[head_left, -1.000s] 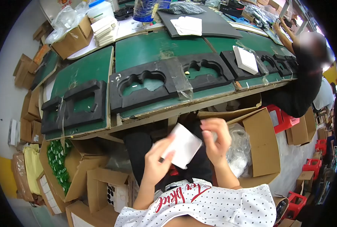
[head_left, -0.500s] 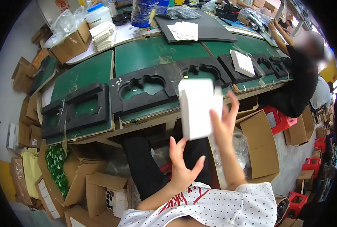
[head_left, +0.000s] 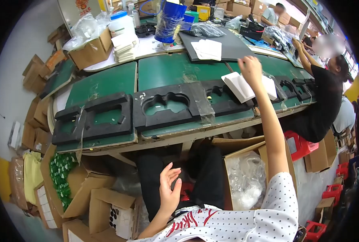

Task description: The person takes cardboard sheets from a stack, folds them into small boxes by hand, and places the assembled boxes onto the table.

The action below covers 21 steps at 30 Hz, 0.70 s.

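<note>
A white box (head_left: 238, 87) is tilted above the black foam pieces on the bench. My right hand (head_left: 251, 72) is closed at its upper right edge; the fingers are partly turned away from view. Behind my right forearm, a second white box (head_left: 269, 88) lies on the foam. My left hand (head_left: 170, 188) is held over my lap with fingers apart and nothing in it.
Black foam cutouts (head_left: 163, 105) line the green bench (head_left: 107, 82). White cards (head_left: 207, 49) lie on a dark sheet (head_left: 232, 45). An open carton (head_left: 278, 161) with clear plastic stands beside my legs. A co-worker (head_left: 328, 92) sits at the right.
My right hand has carried the white box from in front of me forward and right, over the foam. My left hand has come away from it and drawn back toward my lap.
</note>
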Available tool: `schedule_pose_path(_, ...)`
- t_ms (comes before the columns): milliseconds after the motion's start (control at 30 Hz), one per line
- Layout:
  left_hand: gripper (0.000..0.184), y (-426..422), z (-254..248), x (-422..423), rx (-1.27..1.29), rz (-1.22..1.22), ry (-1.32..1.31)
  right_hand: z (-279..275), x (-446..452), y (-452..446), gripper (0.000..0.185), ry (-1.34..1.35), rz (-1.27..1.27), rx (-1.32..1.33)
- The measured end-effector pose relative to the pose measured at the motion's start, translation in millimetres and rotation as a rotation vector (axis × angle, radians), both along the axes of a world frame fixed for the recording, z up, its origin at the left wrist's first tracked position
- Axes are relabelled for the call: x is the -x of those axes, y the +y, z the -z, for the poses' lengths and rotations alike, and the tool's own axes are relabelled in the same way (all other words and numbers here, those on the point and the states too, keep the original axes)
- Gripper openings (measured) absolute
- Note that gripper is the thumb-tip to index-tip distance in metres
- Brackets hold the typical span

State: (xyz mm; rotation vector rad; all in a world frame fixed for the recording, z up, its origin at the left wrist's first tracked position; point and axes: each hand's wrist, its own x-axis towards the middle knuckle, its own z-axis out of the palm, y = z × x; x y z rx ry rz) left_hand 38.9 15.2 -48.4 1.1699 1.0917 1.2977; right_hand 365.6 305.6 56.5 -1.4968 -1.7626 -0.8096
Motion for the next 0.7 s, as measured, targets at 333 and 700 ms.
schedule_pose_path(333, 0.036, -6, -4, 15, 0.052, -0.01, -0.009, 35, 43, 138, 0.025, -0.242, 0.028, 0.83)
schedule_pose_path(700, 0.027, 3, 5, 26, 0.118, 0.013, -0.109, 47, 41, 146, 0.014, -0.325, -0.098, 0.507)
